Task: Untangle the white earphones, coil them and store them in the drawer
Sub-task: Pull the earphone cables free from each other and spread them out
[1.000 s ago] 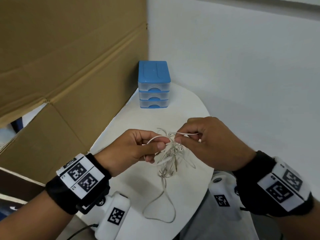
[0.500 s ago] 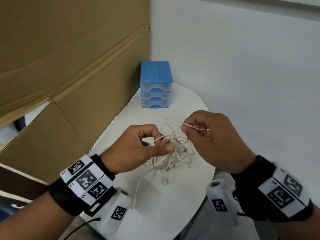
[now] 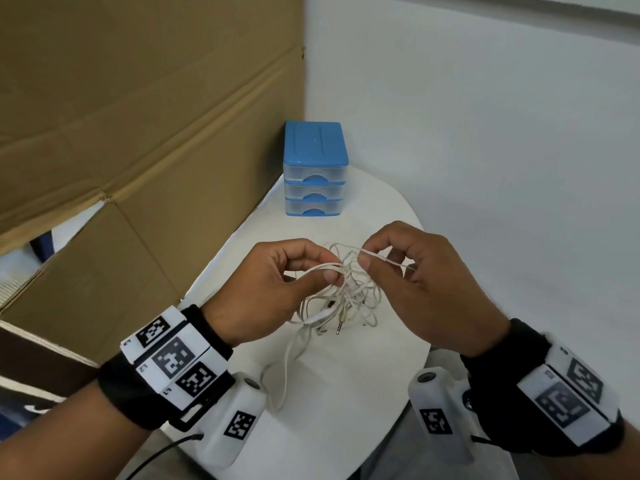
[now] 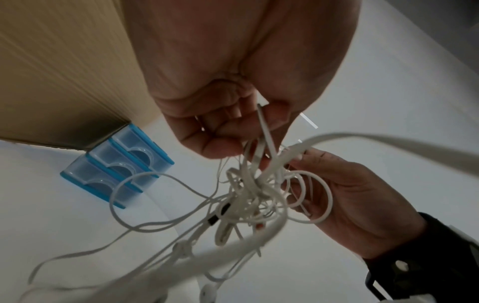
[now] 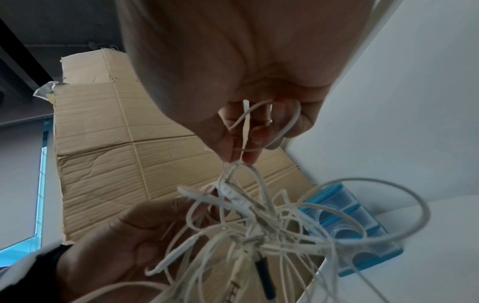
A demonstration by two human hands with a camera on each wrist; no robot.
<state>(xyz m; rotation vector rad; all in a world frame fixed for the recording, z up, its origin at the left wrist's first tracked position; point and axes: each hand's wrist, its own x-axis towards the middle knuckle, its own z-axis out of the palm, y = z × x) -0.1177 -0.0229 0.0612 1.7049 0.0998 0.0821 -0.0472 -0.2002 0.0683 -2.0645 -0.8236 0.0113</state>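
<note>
The white earphones (image 3: 346, 299) hang as a tangled knot of thin cord between both hands, above the white table (image 3: 339, 393). My left hand (image 3: 329, 271) pinches a flat strand at the knot's left side. My right hand (image 3: 363, 258) pinches another strand at the upper right and holds it taut. The jack plug (image 3: 339, 323) dangles under the knot, and a long loop trails down to the table. The tangle (image 4: 254, 194) fills the left wrist view, and in the right wrist view the strands (image 5: 259, 225) spread below my fingertips. The blue drawer unit (image 3: 314, 168) stands at the table's far end, all drawers shut.
A large cardboard sheet (image 3: 138, 133) leans along the left side of the table. A white wall (image 3: 485, 133) stands close on the right. The table's rounded edge curves near my right wrist. The drawer unit (image 5: 357, 225) also shows behind the cords.
Both hands rose slightly with the tangle. My right hand drew its strand up and to the right, loosening the knot into wider loops. The trailing loop shifted left on the table.
</note>
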